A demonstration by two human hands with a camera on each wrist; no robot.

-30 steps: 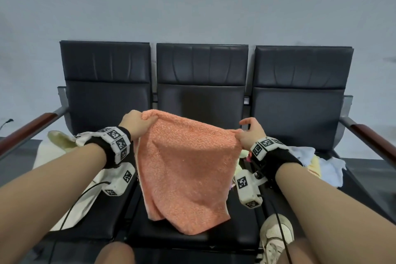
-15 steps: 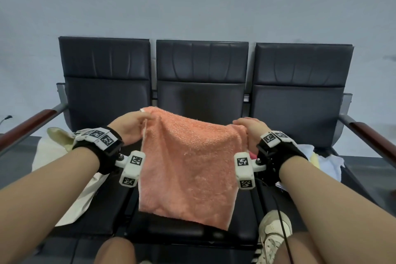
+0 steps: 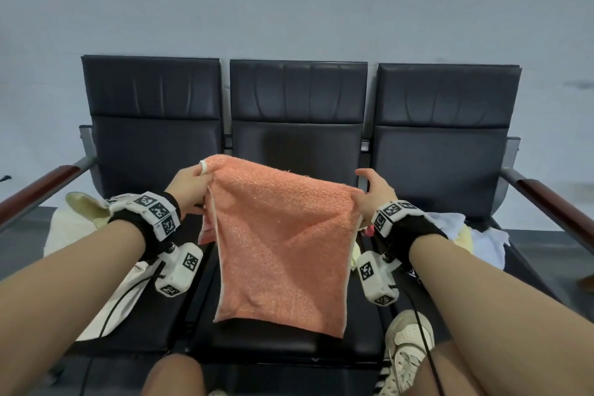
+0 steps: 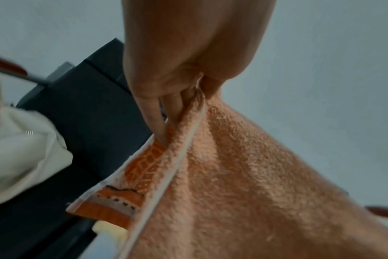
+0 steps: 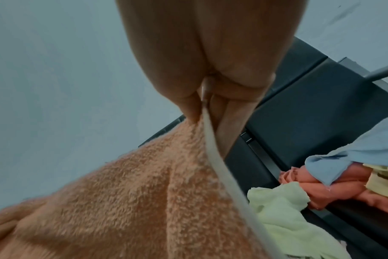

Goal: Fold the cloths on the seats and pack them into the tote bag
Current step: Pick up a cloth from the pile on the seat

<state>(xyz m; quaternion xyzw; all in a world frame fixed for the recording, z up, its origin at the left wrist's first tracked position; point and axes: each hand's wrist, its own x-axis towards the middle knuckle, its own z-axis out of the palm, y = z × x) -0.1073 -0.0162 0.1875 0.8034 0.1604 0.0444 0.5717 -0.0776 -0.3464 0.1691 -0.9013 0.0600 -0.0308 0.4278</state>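
An orange terry towel (image 3: 283, 244) hangs doubled over the middle seat (image 3: 289, 342), held up by both top corners. My left hand (image 3: 193, 186) pinches the left corner, and in the left wrist view its fingers (image 4: 166, 108) curl round the white-edged hem of the towel (image 4: 244, 184). My right hand (image 3: 374, 191) pinches the right corner; the right wrist view shows thumb and fingers (image 5: 210, 98) clamped on the towel (image 5: 122, 201) hem. A cream tote bag (image 3: 96, 267) lies on the left seat. Loose cloths (image 3: 475, 235) are piled on the right seat.
The row has three black seats with wooden armrests (image 3: 48, 186) at both ends. In the right wrist view the pile shows a blue cloth (image 5: 354, 150), a pink one (image 5: 335, 185) and a pale green one (image 5: 284, 210). A shoe (image 3: 408, 354) is at the bottom right.
The towel's lower edge has come up off the seat and now hangs flatter and straighter. Both hands have shifted slightly while keeping hold of the top corners.
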